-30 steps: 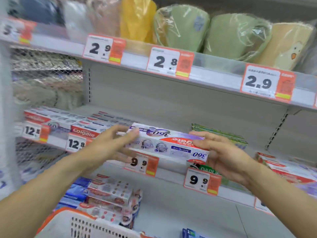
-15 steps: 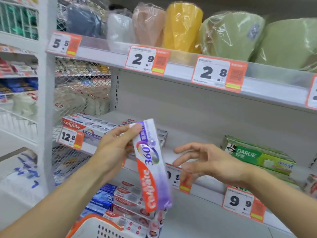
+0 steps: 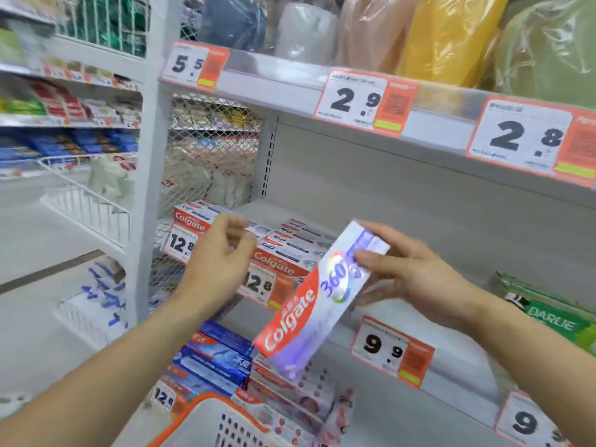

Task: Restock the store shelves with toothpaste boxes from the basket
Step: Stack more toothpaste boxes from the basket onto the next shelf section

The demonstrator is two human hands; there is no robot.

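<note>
- The right hand (image 3: pixel 416 279) holds a purple and red toothpaste box (image 3: pixel 317 301). The thumb is on the front of the box and the fingers are curled round its top end.
- The box is tilted. Its top end is up by the hand, and its bottom end points down toward the basket (image 3: pixel 206 421).
- The box is in the air, in front of the middle shelf (image 3: pixel 371 337). It is not on the shelf yet.
- The left hand (image 3: pixel 222 256) is just left of the box and does not touch it. Its fingers are loosely curled and it holds nothing.
- The left hand is in front of a row of toothpaste boxes (image 3: pixel 283 253) already lying flat on the middle shelf. Those boxes have the same red band and the same name.
- Right of that row, the middle shelf has a bare spot. Farther right sit green boxes (image 3: pixel 554 317).
- The white basket with the orange rim is below the held box, at the bottom of the view. I cannot tell if more boxes are inside it.
- I think the step now is putting this one box on the shelf.
- Next, the box likely needs to be turned flat, with the name facing out, like the others.
- Then it can slide in beside the row on the middle shelf.
- The left hand could help keep it straight.
</note>
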